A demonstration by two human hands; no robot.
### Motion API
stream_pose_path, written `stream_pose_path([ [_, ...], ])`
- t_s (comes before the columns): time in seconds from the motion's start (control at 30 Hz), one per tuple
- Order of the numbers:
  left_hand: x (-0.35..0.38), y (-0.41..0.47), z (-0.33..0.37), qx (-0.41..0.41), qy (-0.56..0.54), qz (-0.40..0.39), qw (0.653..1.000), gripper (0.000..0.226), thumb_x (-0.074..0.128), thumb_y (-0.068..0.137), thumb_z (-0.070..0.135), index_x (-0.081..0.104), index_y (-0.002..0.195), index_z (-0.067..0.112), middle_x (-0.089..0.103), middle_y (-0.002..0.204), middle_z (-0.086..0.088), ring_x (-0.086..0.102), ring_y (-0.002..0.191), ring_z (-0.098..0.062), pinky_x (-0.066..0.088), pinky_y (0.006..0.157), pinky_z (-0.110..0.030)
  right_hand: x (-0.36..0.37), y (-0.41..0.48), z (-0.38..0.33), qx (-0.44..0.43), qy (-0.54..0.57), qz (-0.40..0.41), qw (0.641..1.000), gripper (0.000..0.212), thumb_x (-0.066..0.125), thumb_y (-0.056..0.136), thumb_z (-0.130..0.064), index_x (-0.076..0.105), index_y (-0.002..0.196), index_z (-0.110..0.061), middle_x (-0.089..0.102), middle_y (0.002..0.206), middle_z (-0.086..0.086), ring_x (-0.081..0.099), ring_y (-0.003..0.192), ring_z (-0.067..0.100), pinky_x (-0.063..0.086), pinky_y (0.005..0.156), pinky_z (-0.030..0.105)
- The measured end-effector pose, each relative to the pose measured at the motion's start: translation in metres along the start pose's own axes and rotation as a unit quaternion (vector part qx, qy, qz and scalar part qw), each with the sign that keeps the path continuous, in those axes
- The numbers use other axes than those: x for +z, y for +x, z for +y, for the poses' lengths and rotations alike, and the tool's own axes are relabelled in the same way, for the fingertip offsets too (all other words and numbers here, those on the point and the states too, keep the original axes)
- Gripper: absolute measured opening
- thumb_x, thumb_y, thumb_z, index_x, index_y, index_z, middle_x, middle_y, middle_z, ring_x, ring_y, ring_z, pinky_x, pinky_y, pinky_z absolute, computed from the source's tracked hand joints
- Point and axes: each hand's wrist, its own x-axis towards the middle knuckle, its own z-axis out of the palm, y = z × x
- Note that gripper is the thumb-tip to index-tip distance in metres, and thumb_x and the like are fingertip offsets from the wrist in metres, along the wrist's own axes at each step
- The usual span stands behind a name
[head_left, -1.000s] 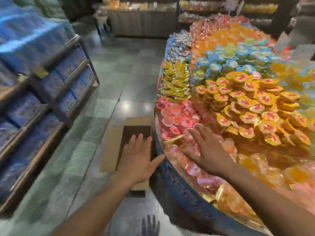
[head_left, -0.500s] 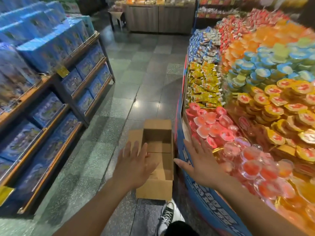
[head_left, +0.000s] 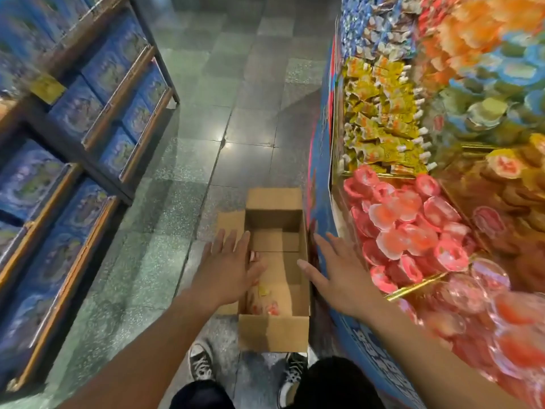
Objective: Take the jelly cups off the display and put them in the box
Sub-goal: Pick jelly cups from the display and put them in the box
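A: Where is the cardboard box (head_left: 274, 332)?

B: On the tiled floor (head_left: 188, 160), flaps open, just beside the blue side of the display (head_left: 321, 178), which stands to its right.

A: And the hands?

B: Both are empty, palms down, with the fingers straight and spread. The left hand (head_left: 230, 270) hangs over the box's left edge. The right hand (head_left: 339, 273) hangs over the box's right wall, close to the display's side.

A: The jelly cups?

B: Pink jelly cups (head_left: 407, 231) are heaped in the display's near compartment, right of the right hand. A few small pieces (head_left: 265, 307), pink and yellow, lie at the near end of the box's bottom, too blurred to name.

A: What else?

B: Yellow pouches (head_left: 383, 122) fill the compartment farther back. On the far left is a shelf (head_left: 129, 93) of blue cartons. Two black-and-white sneakers (head_left: 200, 364) stand just near of the box.
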Motion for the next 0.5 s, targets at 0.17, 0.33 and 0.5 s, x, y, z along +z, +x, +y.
stream_pose_path([
  [0.17,0.052,0.082,-0.03,0.048,0.009,-0.05,0.998,0.082,0.026,0.096,0.069,0.003,0.16,0.022,0.006,0.168,-0.008,-0.002,0.154,-0.029,0.005,0.125,-0.048,0.058,0.062,0.015,0.043,0.042,0.004,0.998,0.078,0.036,0.098,-0.064,0.019,0.16,-0.02,0.018,0.166,0.006,0.012,0.153,0.021,0.018,0.124,0.038],
  [0.33,0.135,0.169,-0.074,0.108,0.034,-0.073,0.991,0.08,0.028,0.097,0.068,0.006,0.159,0.022,0.01,0.167,-0.009,0.006,0.154,-0.029,0.013,0.124,-0.048,0.161,0.128,0.048,0.127,0.087,0.024,0.988,0.08,0.036,0.096,-0.069,0.026,0.157,-0.018,0.03,0.161,0.002,0.025,0.149,0.019,0.025,0.122,0.035],
  [0.5,0.237,0.265,-0.119,0.165,0.046,-0.091,0.981,0.078,0.033,0.096,0.067,0.018,0.156,0.019,0.026,0.161,-0.009,0.02,0.15,-0.029,0.023,0.121,-0.046,0.284,0.19,0.088,0.188,0.126,0.012,0.974,0.081,0.04,0.095,-0.07,0.027,0.157,-0.018,0.033,0.159,0.002,0.03,0.147,0.019,0.029,0.119,0.034],
])
